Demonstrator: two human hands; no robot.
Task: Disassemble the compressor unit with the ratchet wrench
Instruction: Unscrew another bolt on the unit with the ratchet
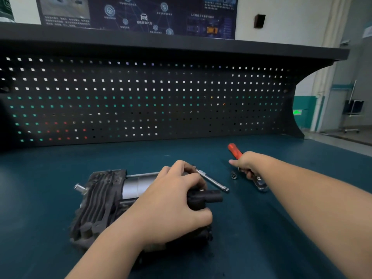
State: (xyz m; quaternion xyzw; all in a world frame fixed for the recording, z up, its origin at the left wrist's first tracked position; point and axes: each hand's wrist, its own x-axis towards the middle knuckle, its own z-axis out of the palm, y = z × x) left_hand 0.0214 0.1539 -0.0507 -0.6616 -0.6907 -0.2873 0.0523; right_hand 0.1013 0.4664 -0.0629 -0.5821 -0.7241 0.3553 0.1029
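Fingers of the right hand (pixel 246 164) curl round the ratchet wrench (pixel 234 151); left hand (pixel 175 200) grips the compressor unit (pixel 100 200). At two o'clock from the compressor lie an extension bar (pixel 213 180) and a socket (pixel 233 175). Poster (pixel 141 13) writing is unreadable.

teal benchtop (pixel 261 228), red-handled ratchet wrench (pixel 234 151), black pegboard (pixel 181 109)

Left hand (pixel 173 200) grips top of compressor unit (pixel 104 202) lying on blue bench (pixel 261 228). Right hand (pixel 248 163) holds ratchet wrench (pixel 234 151) by red handle, head down on bench. Extension bar (pixel 213 181) and small socket (pixel 233 175) between hands. Black pegboard (pixel 141 97) behind.
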